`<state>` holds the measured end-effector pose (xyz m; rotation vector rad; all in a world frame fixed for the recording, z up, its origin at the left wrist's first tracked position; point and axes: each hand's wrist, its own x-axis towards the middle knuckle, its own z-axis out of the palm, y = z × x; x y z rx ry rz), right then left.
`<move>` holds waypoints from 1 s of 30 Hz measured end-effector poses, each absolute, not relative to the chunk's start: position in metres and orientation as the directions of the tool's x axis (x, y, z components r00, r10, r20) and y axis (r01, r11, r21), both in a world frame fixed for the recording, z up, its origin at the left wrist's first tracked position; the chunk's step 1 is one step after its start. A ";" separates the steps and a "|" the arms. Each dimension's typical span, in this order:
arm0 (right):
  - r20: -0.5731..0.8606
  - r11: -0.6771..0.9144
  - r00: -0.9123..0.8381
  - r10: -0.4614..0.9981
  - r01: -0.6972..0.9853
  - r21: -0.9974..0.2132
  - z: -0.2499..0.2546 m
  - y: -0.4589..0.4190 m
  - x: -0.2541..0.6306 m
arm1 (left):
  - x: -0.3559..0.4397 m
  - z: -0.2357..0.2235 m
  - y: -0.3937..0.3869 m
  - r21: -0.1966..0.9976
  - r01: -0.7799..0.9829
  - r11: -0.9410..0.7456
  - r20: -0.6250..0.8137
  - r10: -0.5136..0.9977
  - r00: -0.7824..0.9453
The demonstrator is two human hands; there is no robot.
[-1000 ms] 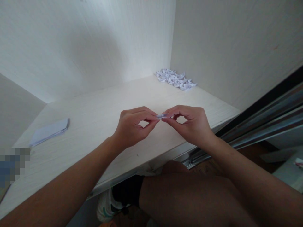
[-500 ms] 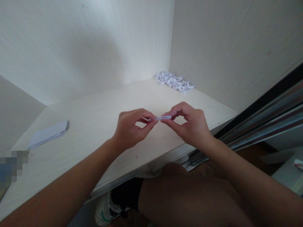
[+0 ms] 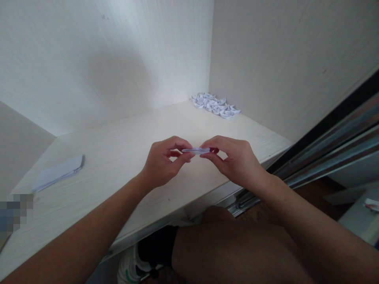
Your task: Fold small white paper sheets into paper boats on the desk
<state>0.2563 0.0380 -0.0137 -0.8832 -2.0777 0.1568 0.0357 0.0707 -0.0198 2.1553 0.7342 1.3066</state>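
A small folded piece of white paper [image 3: 196, 150] is held edge-on above the white board surface [image 3: 142, 138]. My left hand [image 3: 166, 161] pinches its left end between thumb and fingers. At the other end, my right hand [image 3: 232, 156] grips it the same way, the fingertips of both hands close together. Its folded shape is hard to make out from this angle. Several folded white paper pieces [image 3: 214, 105] lie in a cluster near the back right corner. Flat white paper sheets [image 3: 59, 172] rest in a stack on the left.
White panels [image 3: 89, 71] enclose the surface at the back and sides. Along the right runs a dark-edged metal track [image 3: 325, 152]. Below the front edge are my bent leg [image 3: 231, 244] and a white shoe [image 3: 127, 264]. A pixelated patch covers something at the far left.
The fingers have shifted on the folded paper, so more of its middle shows between the two hands. The view has tilted slightly; the cluster and the stack lie as before.
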 end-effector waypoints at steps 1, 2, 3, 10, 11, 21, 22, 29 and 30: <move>0.642 0.735 -0.391 0.660 0.512 -0.444 -0.012 0.038 0.257 | 0.035 -0.021 0.073 0.777 0.099 -0.622 0.538 0.737 0.409; 0.614 0.716 -0.384 0.690 0.487 -0.500 -0.010 0.038 0.257 | 0.034 -0.022 0.075 0.860 0.026 -0.510 0.449 0.779 0.437; 0.572 0.680 -0.370 0.732 0.460 -0.571 -0.009 0.038 0.257 | 0.033 -0.024 0.078 0.917 -0.028 -0.398 0.363 0.804 0.471; 0.046 0.130 -0.456 0.889 0.155 -0.979 -0.015 0.045 0.261 | 0.027 -0.028 0.080 0.994 -0.060 0.094 -0.031 0.752 0.658; 0.004 0.072 -0.470 0.883 0.126 -0.989 -0.017 0.046 0.261 | 0.028 -0.028 0.079 0.992 -0.057 0.109 -0.045 0.751 0.659; -0.086 -0.143 -0.530 0.843 -0.067 -0.988 -0.020 0.043 0.258 | 0.031 -0.018 0.074 0.972 0.008 0.234 -0.179 0.722 0.668; -0.092 -0.147 -0.534 0.840 -0.060 -0.987 -0.019 0.043 0.258 | 0.031 -0.017 0.074 0.967 0.010 0.254 -0.194 0.713 0.674; -0.085 -0.228 -0.596 0.798 -0.170 -0.959 -0.022 0.044 0.252 | 0.028 -0.014 0.075 0.921 0.014 0.390 -0.268 0.607 0.748; -0.087 -0.245 -0.606 0.791 -0.183 -0.952 -0.023 0.044 0.251 | 0.027 -0.014 0.076 0.914 0.018 0.404 -0.277 0.593 0.756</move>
